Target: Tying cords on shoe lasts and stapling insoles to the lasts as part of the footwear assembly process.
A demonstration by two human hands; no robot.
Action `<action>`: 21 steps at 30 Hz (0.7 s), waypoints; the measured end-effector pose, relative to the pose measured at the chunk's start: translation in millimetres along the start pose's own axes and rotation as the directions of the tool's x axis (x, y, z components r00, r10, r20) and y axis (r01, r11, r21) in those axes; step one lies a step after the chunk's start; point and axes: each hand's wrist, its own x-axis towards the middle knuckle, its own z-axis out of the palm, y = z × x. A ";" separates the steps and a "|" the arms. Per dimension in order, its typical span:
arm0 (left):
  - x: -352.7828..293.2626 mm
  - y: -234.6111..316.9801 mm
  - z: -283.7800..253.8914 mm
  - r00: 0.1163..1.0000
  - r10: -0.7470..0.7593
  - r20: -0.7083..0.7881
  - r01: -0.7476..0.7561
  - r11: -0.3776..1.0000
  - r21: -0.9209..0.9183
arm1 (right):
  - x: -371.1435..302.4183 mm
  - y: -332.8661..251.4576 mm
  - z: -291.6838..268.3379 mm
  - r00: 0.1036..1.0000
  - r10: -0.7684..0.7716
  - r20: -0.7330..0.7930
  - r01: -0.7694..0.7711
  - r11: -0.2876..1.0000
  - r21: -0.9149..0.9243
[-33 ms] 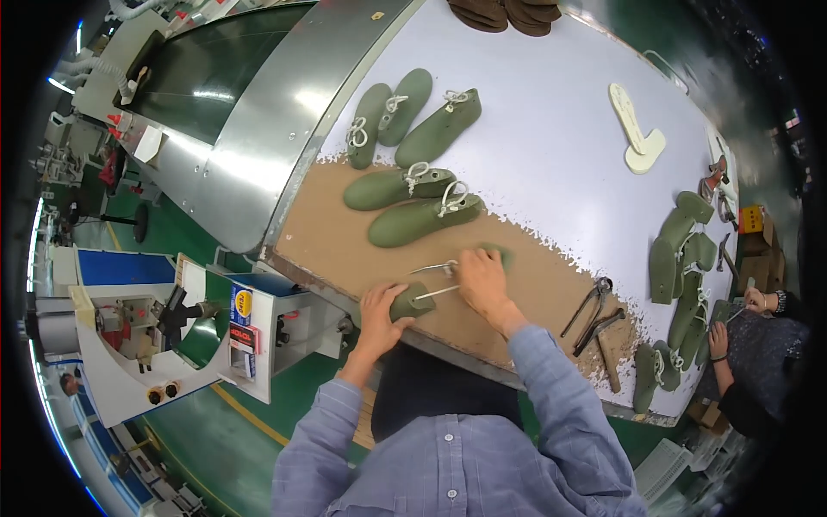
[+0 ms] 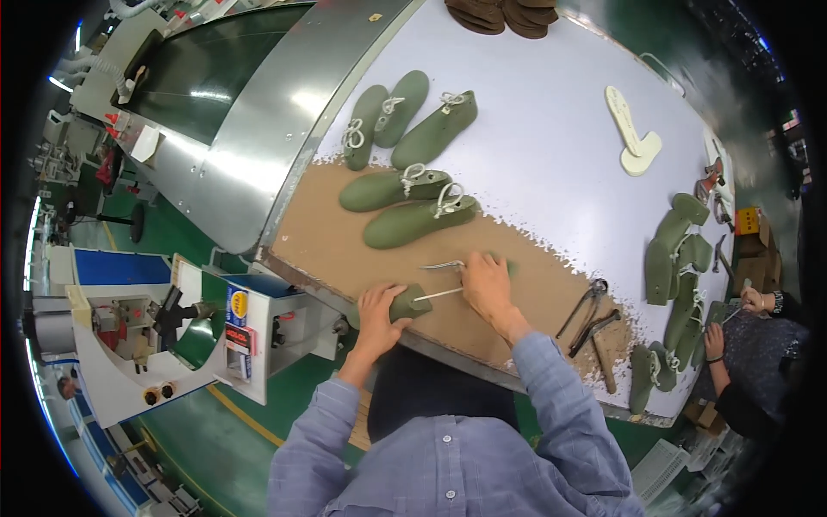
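My left hand (image 2: 376,312) is wrapped round a green shoe last (image 2: 411,303) at the near edge of the table. From this last a taut white cord (image 2: 441,294) runs to my right hand (image 2: 488,283), whose closed fingers grip its far end. A thin, bent metal hook (image 2: 441,264) reaches left from beside that hand; whether the fingers hold it too, I cannot tell. Something green (image 2: 513,269) shows past the right fingers, mostly hidden. Several green lasts (image 2: 419,222) with tied white cord loops lie just beyond my hands.
Pincers (image 2: 584,306) and a hammer (image 2: 600,340) lie right of my hand. Pale insole shapes (image 2: 634,138) and brown stacked pieces (image 2: 508,15) lie farther off. More lasts (image 2: 668,250) line the right side, near a co-worker's hands (image 2: 717,340). A metal-topped machine (image 2: 258,129) adjoins the left.
My right hand has shifted slightly right, and the metal hook shows a little higher and lies flatter. The left hand keeps its hold on the last.
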 end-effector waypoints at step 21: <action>-9.1 127.6 41.9 0.982 0.133 -0.132 -0.162 0.957 -0.239 | -117.7 -13.0 -104.6 0.831 0.421 0.364 -0.018 -0.633 0.774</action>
